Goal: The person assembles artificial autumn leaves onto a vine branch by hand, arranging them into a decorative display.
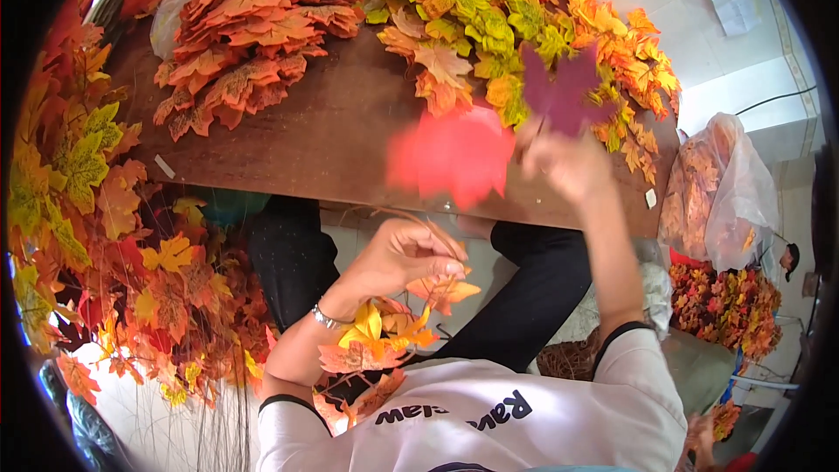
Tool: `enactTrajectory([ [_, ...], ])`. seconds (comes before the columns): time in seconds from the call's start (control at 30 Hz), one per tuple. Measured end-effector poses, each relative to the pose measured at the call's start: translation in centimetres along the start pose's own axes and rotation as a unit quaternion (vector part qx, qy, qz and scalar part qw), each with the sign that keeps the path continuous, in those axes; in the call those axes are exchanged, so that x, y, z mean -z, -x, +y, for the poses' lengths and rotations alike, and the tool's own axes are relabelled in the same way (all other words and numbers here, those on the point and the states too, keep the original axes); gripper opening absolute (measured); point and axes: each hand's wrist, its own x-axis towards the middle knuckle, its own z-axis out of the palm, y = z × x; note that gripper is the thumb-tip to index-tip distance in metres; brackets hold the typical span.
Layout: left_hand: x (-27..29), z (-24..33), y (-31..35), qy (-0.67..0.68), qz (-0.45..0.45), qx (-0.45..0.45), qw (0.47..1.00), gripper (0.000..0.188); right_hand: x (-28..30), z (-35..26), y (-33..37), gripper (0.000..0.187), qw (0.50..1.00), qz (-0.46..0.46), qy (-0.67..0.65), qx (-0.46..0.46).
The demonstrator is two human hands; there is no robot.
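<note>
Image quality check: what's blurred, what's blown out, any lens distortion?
Head view: red leaf and right hand smeared, likely motion blur, while the left hand looks sharper; head view: floor at lower left nearly washed out; head view: fisheye, dark rounded border, table edge bowed.

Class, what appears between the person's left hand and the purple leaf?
In the head view, a blurred red leaf appears between the left hand and the purple leaf.

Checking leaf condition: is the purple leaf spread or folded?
Spread: the purple leaf shows lobes splayed apart beyond the right hand.
</note>
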Motion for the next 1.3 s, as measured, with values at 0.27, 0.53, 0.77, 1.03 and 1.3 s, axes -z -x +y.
enactTrajectory([
  [0.27, -0.1, -0.9, -1.1, -0.036, 0.042, -0.077, 0.995, 0.003, -7.8, 9.7, 9.0, 0.019, 0.994, 0.097, -0.050, -0.009],
  [0.53, -2.1, -0.8, -1.0, 0.036, 0.046, -0.051, 0.997, 0.015, -3.8, 7.9, 9.7, 0.017, 0.964, 0.051, -0.259, 0.005],
  [0.77, -2.8, -0.9, -0.6, -0.012, 0.052, -0.095, 0.994, 0.016, -7.7, 8.9, 8.2, 0.016, 0.929, 0.062, -0.364, -0.040],
  [1.03, -3.1, -1.2, 0.3, -0.012, 0.069, -0.094, 0.993, 0.021, -8.8, 9.3, 8.7, 0.016, 0.903, 0.046, -0.425, -0.048],
  [1.3, -3.4, -1.8, 0.9, 0.001, 0.089, -0.087, 0.992, 0.020, -8.9, 10.2, 9.2, 0.019, 0.906, 0.062, -0.412, -0.077],
])
